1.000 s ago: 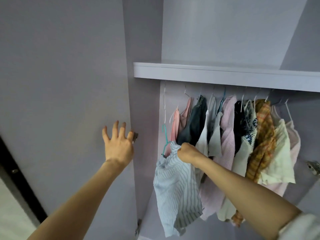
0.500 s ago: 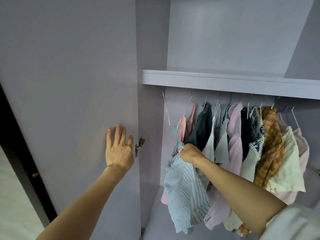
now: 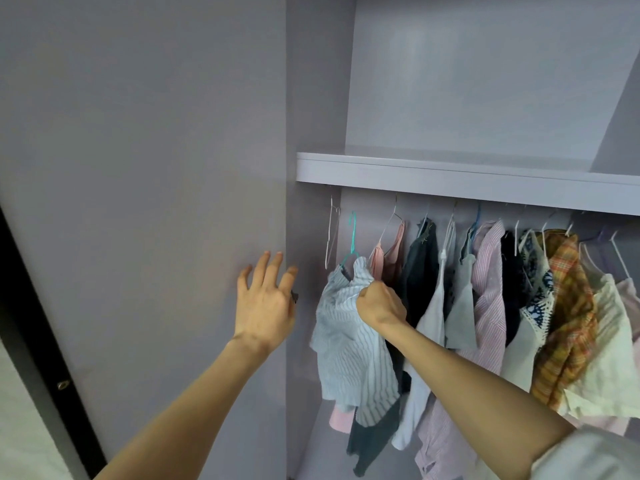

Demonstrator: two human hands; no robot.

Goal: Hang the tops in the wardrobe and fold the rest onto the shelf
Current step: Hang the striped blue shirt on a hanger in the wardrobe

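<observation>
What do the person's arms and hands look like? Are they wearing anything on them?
Both arms are bare from the wrist up past the elbow. The left hand and the right hand wear no gloves, and no watch or bracelet shows on either wrist. The only clothing in sight is a white sleeve at the top of the right arm, in the bottom corner of the picture.

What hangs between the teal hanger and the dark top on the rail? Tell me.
In the head view, a pink top on a white hanger hangs between the teal hanger and the dark top; the right hand partly covers its lower part.
</observation>
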